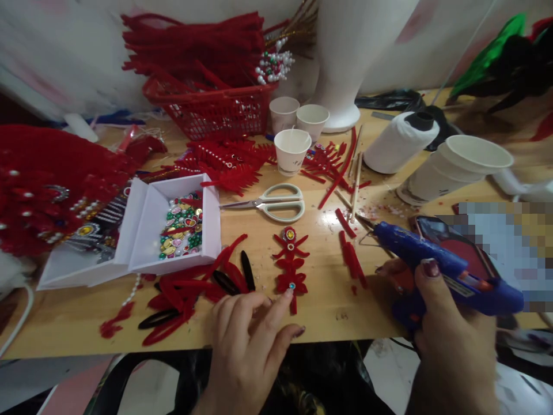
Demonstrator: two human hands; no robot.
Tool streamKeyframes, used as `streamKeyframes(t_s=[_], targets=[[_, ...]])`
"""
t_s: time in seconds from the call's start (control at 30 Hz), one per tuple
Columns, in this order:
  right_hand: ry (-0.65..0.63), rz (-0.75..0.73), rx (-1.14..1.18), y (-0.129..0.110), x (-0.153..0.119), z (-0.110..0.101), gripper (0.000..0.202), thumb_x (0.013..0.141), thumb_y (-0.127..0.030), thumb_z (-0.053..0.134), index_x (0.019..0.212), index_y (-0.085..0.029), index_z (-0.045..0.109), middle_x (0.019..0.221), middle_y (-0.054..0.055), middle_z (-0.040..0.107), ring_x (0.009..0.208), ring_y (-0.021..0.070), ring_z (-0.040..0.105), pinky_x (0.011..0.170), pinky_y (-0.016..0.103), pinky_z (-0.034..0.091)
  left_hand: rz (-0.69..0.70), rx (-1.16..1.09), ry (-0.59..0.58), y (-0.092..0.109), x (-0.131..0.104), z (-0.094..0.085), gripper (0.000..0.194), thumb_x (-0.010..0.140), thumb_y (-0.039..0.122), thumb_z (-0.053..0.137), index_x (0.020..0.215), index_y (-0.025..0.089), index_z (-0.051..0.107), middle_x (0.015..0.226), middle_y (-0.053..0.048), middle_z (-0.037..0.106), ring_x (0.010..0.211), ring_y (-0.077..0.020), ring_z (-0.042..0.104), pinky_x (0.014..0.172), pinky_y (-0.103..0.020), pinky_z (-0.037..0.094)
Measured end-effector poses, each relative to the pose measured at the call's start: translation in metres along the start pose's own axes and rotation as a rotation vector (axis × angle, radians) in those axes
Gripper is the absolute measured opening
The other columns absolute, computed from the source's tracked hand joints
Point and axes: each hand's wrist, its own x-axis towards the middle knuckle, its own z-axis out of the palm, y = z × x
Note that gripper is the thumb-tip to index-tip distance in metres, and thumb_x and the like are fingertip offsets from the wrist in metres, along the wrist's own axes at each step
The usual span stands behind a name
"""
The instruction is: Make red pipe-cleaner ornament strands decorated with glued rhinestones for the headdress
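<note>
My left hand (248,340) rests at the table's front edge. Its index fingertip touches the blue gem near the bottom of a red fuzzy ornament (291,265), which has a yellow gem at its top; the other fingers are apart. On the right, my right hand (449,323) is wrapped round a blue glue gun (432,253), whose nozzle points left over the table. Short red fuzzy strips (352,259) lie between the ornament and the gun. Scissors (276,203) with pale handles lie behind the ornament.
A white box (211,225) of beads and gems stands left, with red pieces and black clips (161,319) before it. Behind are a red basket (216,115), paper cups (292,151) and a thread cone (400,141). Stacked cups (449,167) and a phone (458,242) are right.
</note>
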Motion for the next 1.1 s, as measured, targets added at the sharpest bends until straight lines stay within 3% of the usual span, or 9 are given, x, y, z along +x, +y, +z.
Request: streamKeyframes(t_s=[0.07, 0.17, 0.3, 0.47, 0.67, 0.87, 1.1], targets=[[0.002, 0.024, 0.095, 0.002, 0.004, 0.002, 0.047, 0.070, -0.063, 0.076, 0.081, -0.018, 0.069, 0.082, 0.007, 0.067, 0.073, 0.0216, 0.061, 0.048, 0.025, 0.041, 0.028, 0.079, -0.039, 0.000, -0.008, 0.001, 0.034, 0.091, 0.026, 0.065, 0.124, 0.018, 0.063, 0.098, -0.007, 0.054, 0.087, -0.0202, 0.050, 0.084, -0.036, 0.036], [-0.084, -0.068, 0.189, 0.012, 0.012, 0.003, 0.039, 0.072, -0.053, 0.079, 0.079, -0.017, 0.067, 0.084, 0.007, 0.067, 0.073, 0.0203, 0.061, 0.058, 0.028, 0.045, 0.052, 0.163, -0.066, -0.002, -0.013, 0.004, 0.038, 0.094, 0.036, 0.059, 0.128, 0.019, 0.062, 0.101, -0.009, 0.053, 0.090, -0.0227, 0.049, 0.085, -0.040, 0.033], [-0.125, -0.035, 0.185, 0.023, 0.018, 0.001, 0.040, 0.073, -0.051, 0.080, 0.090, -0.018, 0.067, 0.084, 0.007, 0.067, 0.070, 0.0211, 0.060, 0.056, 0.029, 0.045, 0.075, 0.220, -0.109, -0.005, -0.013, 0.006, 0.041, 0.097, 0.043, 0.050, 0.130, 0.021, 0.061, 0.104, -0.011, 0.054, 0.091, -0.0250, 0.048, 0.084, -0.042, 0.032], [-0.068, -0.027, 0.220, 0.018, 0.014, 0.002, 0.035, 0.071, -0.046, 0.082, 0.086, -0.018, 0.067, 0.089, 0.006, 0.068, 0.080, 0.0217, 0.063, 0.066, 0.028, 0.049, 0.100, 0.226, -0.101, -0.006, -0.013, 0.005, 0.041, 0.097, 0.041, 0.051, 0.131, 0.022, 0.061, 0.104, -0.012, 0.054, 0.091, -0.0261, 0.049, 0.084, -0.043, 0.031], [-0.059, 0.004, 0.189, 0.011, 0.012, 0.005, 0.038, 0.069, -0.050, 0.082, 0.083, -0.017, 0.068, 0.082, 0.007, 0.068, 0.072, 0.0221, 0.063, 0.060, 0.030, 0.048, 0.044, 0.229, -0.087, -0.001, -0.013, 0.008, 0.037, 0.098, 0.044, 0.047, 0.125, 0.026, 0.066, 0.099, -0.009, 0.059, 0.088, -0.0247, 0.050, 0.084, -0.043, 0.030], [-0.089, -0.011, 0.224, 0.019, 0.014, 0.004, 0.037, 0.070, -0.050, 0.083, 0.083, -0.018, 0.067, 0.083, 0.005, 0.068, 0.074, 0.0212, 0.064, 0.064, 0.030, 0.049, 0.032, 0.174, -0.057, 0.000, -0.014, 0.008, 0.035, 0.098, 0.038, 0.050, 0.125, 0.023, 0.065, 0.102, -0.011, 0.056, 0.091, -0.0254, 0.050, 0.084, -0.045, 0.031], [-0.080, -0.017, 0.175, 0.012, 0.011, 0.005, 0.037, 0.070, -0.051, 0.081, 0.080, -0.017, 0.067, 0.075, 0.004, 0.066, 0.060, 0.0171, 0.056, 0.056, 0.029, 0.044, -0.028, 0.205, -0.052, 0.001, -0.013, 0.009, 0.032, 0.097, 0.037, 0.053, 0.124, 0.026, 0.066, 0.102, -0.010, 0.059, 0.091, -0.0255, 0.050, 0.084, -0.045, 0.030]])
